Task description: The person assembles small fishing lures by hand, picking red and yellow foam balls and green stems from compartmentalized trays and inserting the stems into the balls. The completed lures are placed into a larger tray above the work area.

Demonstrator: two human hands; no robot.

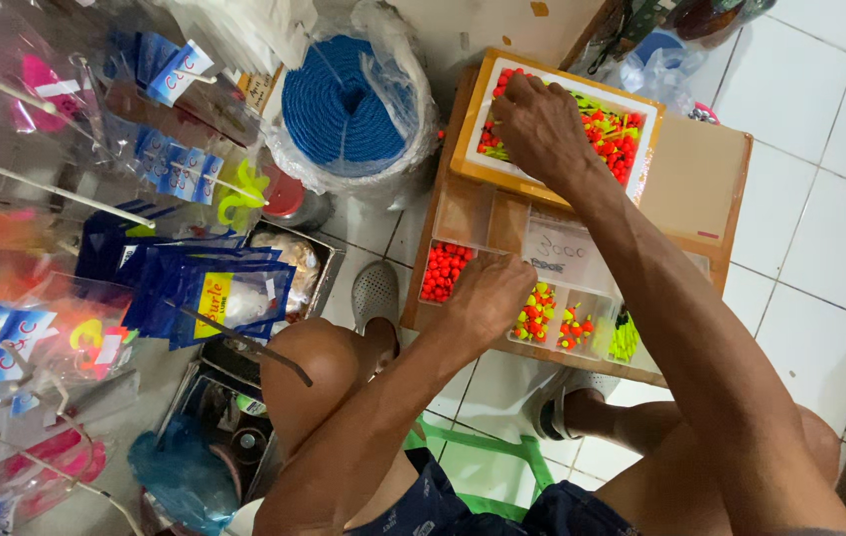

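My right hand (540, 124) reaches into an orange-rimmed tray (470, 149) of small red, orange and yellow-green fishing floats (614, 134), fingers curled down among them. My left hand (488, 298) rests on a clear compartment box (562, 258) on a low wooden board (696, 179). Its fingers lie between a compartment of red-orange beads (443, 270) and compartments of mixed red and yellow floats (536, 316). Whether either hand grips a float is hidden.
A coil of blue rope (344, 104) in clear plastic stands left of the tray. Racks of hanging blue and pink packets (210, 298) fill the left side. A grey sandal (376, 295) and my bare knees sit below, over white floor tiles (820, 288).
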